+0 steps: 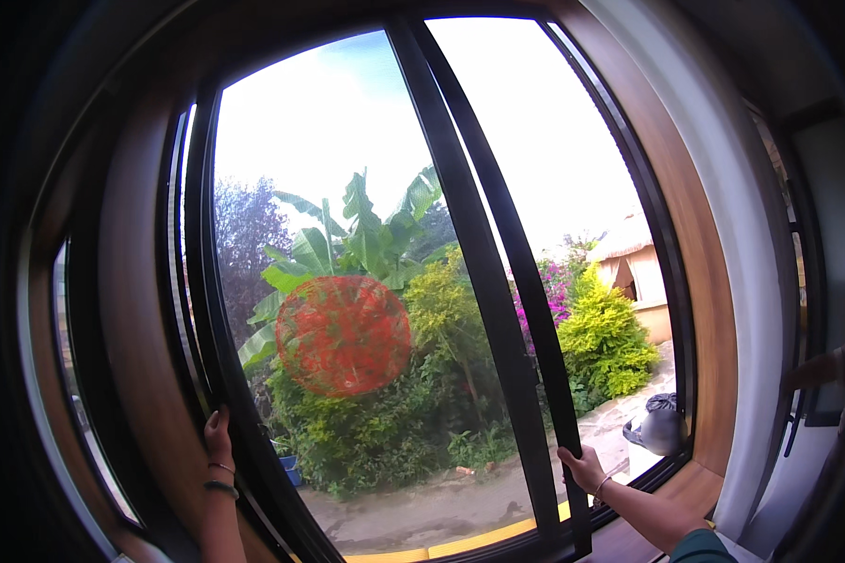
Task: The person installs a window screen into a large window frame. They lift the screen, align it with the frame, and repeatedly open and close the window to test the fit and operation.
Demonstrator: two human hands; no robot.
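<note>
A large sliding window with dark frames fills the view. My left hand point(218, 435) grips the left upright of the window sash point(218, 310), its thumb showing and its other fingers mostly hidden by the frame. Lower right of centre, my right hand point(584, 471) is closed around a dark upright sash edge point(542, 328), fingers wrapped over its side. Between the hands is a glass pane bearing a round red mesh-like sticker point(344, 336). To the right of the uprights lies another bright section of the window.
Brown wooden trim point(690, 244) lines the opening, with a white curved wall edge point(723, 188) beyond it. Outside stand banana plants point(357, 225), bushes point(606, 328) and a small building point(643, 272). A rounded grey object point(664, 432) sits by the lower right corner. A yellow strip point(479, 541) runs below.
</note>
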